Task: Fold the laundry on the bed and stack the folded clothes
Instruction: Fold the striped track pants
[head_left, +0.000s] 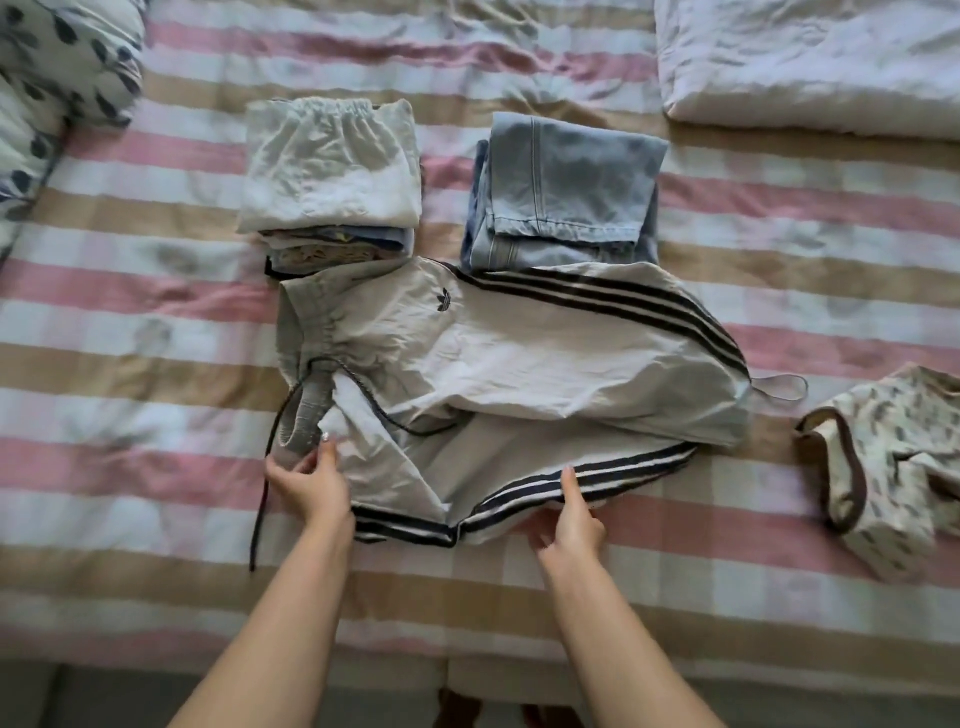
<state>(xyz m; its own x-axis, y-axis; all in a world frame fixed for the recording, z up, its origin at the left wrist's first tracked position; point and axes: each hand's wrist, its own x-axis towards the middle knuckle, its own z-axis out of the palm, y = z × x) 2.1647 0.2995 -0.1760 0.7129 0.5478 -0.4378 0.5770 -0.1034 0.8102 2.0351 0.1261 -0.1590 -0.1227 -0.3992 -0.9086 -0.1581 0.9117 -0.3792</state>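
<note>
Light grey track pants (519, 353) with dark side stripes lie partly folded in the middle of the striped bed (130, 322). My left hand (309, 480) pinches the waistband edge at the near left, beside the dark drawstring (260, 514). My right hand (569, 519) grips the striped near edge of the pants. Behind them stand a stack of folded clothes (332, 182) with a pale garment on top, and folded blue jeans (566, 192).
A small patterned garment (893, 467) with brown trim lies unfolded at the right. A leaf-print pillow (57, 78) sits at the far left, and a white pillow (810, 57) lies at the far right. The bed's near edge runs below my forearms.
</note>
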